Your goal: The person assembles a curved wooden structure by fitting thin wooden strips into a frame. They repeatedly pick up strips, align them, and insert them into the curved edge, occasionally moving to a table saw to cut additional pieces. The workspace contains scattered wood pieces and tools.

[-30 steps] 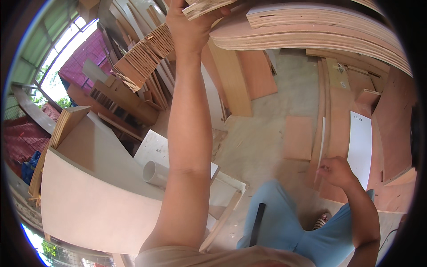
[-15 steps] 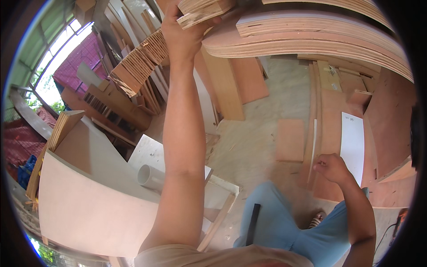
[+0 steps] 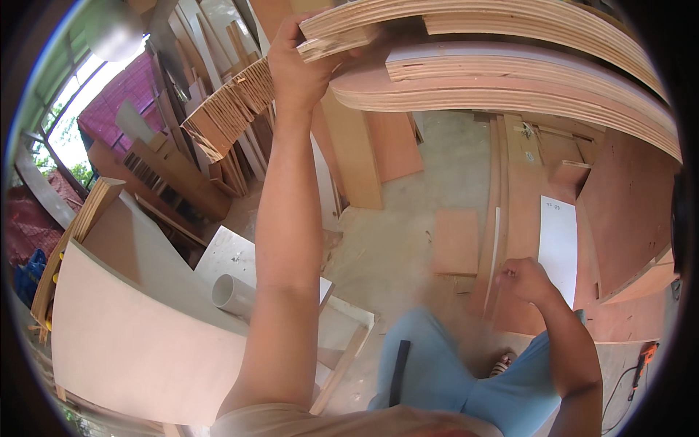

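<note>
My left arm reaches up and forward. At its end my left hand (image 3: 298, 76) is closed around the end of a thick, layered plywood panel (image 3: 502, 23), with a small plywood block (image 3: 336, 45) just under it at the palm. Part of the fingers is hidden behind the wood. Below the panel lies a stack of curved plywood pieces (image 3: 502, 91) with rounded ends, one with a pale top. My right hand (image 3: 526, 279) hangs low on the right in a loose fist, apart from the wood above. Nothing shows in it. Behind it is a white strip (image 3: 558, 247) on plywood.
On the left stands a large curved plywood panel (image 3: 145, 328), with a grey pipe (image 3: 231, 293) beside it. Plywood offcuts (image 3: 229, 109) and upright boards fill the far left. A square board (image 3: 455, 242) lies on the floor. An orange power tool (image 3: 646, 355) with a cord is at lower right.
The view has shifted a little, so the overhead plywood reaches lower in the picture. The upper panel's end now shows at my left hand. My right hand stays in a fist.
</note>
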`<state>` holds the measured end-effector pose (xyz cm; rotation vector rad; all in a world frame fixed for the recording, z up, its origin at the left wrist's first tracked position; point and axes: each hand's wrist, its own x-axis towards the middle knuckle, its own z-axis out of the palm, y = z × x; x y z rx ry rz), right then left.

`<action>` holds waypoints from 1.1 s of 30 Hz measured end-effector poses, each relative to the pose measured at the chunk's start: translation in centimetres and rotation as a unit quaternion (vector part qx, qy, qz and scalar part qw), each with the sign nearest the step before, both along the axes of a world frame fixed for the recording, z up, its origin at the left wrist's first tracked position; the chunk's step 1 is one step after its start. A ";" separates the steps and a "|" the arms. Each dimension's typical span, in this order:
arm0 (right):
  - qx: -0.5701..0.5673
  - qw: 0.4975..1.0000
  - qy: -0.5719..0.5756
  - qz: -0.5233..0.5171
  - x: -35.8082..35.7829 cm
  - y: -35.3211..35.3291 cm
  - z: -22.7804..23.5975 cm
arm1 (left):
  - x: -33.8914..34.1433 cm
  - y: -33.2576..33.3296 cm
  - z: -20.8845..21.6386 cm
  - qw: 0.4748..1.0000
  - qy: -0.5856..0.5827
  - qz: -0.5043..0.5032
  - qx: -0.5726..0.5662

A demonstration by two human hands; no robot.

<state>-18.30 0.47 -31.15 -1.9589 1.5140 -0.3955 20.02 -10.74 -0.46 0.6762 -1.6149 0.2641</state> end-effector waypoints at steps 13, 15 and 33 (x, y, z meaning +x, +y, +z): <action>-0.006 1.000 -0.008 0.003 -0.1 -0.1 -0.5 | 0.3 -0.1 -0.1 0.999 0.031 -0.019 0.022; -0.006 1.000 -0.014 0.004 0.0 0.0 -0.4 | -0.3 0.3 -0.2 0.998 0.044 -0.033 0.026; 0.031 0.997 -0.063 0.023 -0.5 -0.4 -0.8 | -0.4 0.8 0.3 0.996 -0.039 0.064 -0.036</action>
